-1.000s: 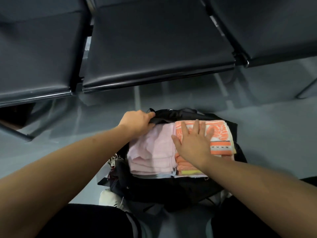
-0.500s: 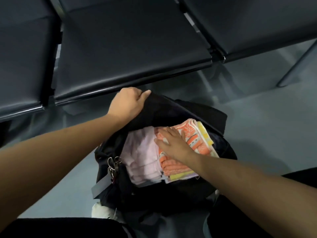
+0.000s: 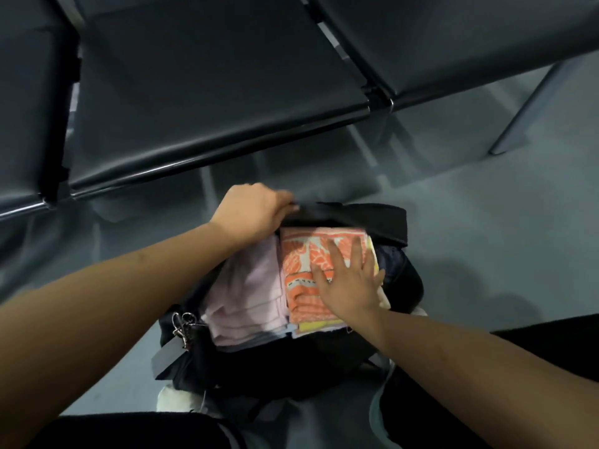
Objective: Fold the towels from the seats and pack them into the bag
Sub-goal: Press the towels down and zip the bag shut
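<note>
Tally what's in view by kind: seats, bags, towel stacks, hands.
Seats: 3
Bag: 1
Towel stacks: 2, pink stack and orange-topped stack
Hands: 2, left hand and right hand
Total: 8

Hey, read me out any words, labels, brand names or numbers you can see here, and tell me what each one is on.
No text can be read.
orange towel: white markings in the print, too blurred to tell whether they are letters.
bag: no label or logo shows.
pink towels: plain, no writing.
</note>
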Demonstrator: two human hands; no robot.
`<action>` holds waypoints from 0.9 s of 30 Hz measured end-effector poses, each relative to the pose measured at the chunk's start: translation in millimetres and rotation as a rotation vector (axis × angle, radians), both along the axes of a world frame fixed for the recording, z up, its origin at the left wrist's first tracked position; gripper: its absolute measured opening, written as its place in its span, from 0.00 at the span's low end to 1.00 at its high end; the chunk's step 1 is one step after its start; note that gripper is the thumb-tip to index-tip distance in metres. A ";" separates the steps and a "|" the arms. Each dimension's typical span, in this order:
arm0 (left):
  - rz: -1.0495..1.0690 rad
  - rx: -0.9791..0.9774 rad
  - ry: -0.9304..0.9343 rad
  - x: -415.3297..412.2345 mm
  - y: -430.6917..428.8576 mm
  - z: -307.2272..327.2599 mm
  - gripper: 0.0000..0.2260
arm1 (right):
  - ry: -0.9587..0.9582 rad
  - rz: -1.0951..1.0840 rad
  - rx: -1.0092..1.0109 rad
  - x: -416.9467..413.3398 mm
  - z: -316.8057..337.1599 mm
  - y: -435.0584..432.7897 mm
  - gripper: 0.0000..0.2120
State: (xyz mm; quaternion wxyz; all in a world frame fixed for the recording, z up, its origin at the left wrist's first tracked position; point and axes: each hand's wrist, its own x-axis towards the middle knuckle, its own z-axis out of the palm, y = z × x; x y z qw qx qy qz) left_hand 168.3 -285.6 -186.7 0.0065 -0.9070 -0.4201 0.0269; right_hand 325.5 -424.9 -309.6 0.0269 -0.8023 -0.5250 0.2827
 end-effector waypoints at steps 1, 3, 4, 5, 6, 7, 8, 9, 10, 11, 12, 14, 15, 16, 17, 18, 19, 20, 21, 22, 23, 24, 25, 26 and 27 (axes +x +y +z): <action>0.010 0.032 -0.082 3.0 -0.9 0.7 0.21 | 0.015 -0.008 0.003 -0.4 -2.2 5.5 0.31; -0.014 0.086 -0.199 2.4 -4.4 7.2 0.25 | 0.023 -0.021 0.012 2.5 -5.0 15.6 0.31; -0.061 0.098 -0.189 -2.5 -7.2 11.3 0.26 | 0.013 -0.016 0.016 3.9 -5.1 17.6 0.31; -0.122 0.105 -0.138 -9.3 -11.3 13.2 0.26 | 0.001 0.002 0.012 4.4 -4.6 16.6 0.30; -0.206 0.103 -0.057 -17.4 -16.9 14.2 0.24 | -0.011 0.024 -0.005 4.7 -2.4 14.0 0.31; -0.289 0.076 0.066 -25.3 -24.3 14.8 0.20 | -0.031 0.055 -0.023 5.5 1.2 9.5 0.31; -0.357 0.017 0.220 -32.0 -31.9 12.7 0.15 | -0.076 0.115 -0.029 6.9 6.2 2.6 0.34; -0.401 -0.064 0.366 -37.1 -38.3 9.6 0.12 | -0.144 0.209 0.004 9.1 9.8 -5.8 0.36; -0.430 -0.128 0.486 -41.4 -42.4 5.4 0.14 | -0.219 0.327 0.072 12.2 11.5 -14.8 0.38; -0.450 -0.177 0.562 -46.4 -45.0 0.2 0.17 | -0.289 0.450 0.149 14.8 13.1 -23.6 0.39; -0.460 -0.197 0.613 -51.4 -46.5 -6.8 0.19 | -0.366 0.565 0.215 15.8 16.3 -31.1 0.38; -0.452 -0.226 0.639 -59.3 -49.0 -21.7 0.21 | -0.523 0.767 0.307 13.3 23.0 -33.9 0.37; -0.459 -0.249 0.638 -61.8 -51.3 -28.8 0.21 | -0.572 0.882 0.368 10.5 27.9 -29.8 0.36; -0.465 -0.263 0.630 -63.3 -54.5 -35.4 0.19 | -0.596 0.996 0.446 8.0 33.5 -22.7 0.36; -0.464 -0.271 0.606 -64.9 -58.3 -41.0 0.17 | -0.603 1.082 0.507 6.7 37.0 -13.3 0.36; -0.463 -0.274 0.588 -66.5 -61.8 -43.8 0.16 | -0.596 1.140 0.519 7.2 38.8 -4.1 0.36; -0.466 -0.282 0.564 -69.2 -62.7 -45.9 0.15 | -0.587 1.190 0.481 8.3 38.0 3.9 0.36; -0.466 -0.298 0.556 -71.8 -63.6 -46.9 0.14 | -0.570 1.237 0.440 10.0 32.9 9.8 0.35; -0.453 -0.308 0.562 -73.2 -65.8 -49.5 0.14 | -0.536 1.260 0.401 12.7 24.3 11.9 0.34; -0.431 -0.302 0.579 -73.5 -69.4 -49.8 0.13 | -0.509 1.265 0.358 15.4 14.4 13.2 0.33; -0.406 -0.307 0.589 -73.0 -71.2 -49.3 0.13 | -0.492 1.261 0.318 17.0 5.5 13.2 0.32; -0.399 -0.303 0.617 -73.6 -72.6 -49.5 0.13 | -0.479 1.252 0.284 17.1 -2.9 12.3 0.32; -0.409 -0.279 0.626 -74.5 -75.9 -51.7 0.12 | -0.474 1.244 0.261 15.4 -9.4 12.0 0.32; -0.450 -0.217 0.580 -77.4 -80.1 -54.5 0.13 | -0.485 1.235 0.239 12.3 -13.5 13.1 0.32; -0.519 -0.138 0.492 -81.9 -82.6 -57.3 0.12 | -0.493 1.230 0.217 8.7 -16.5 15.1 0.32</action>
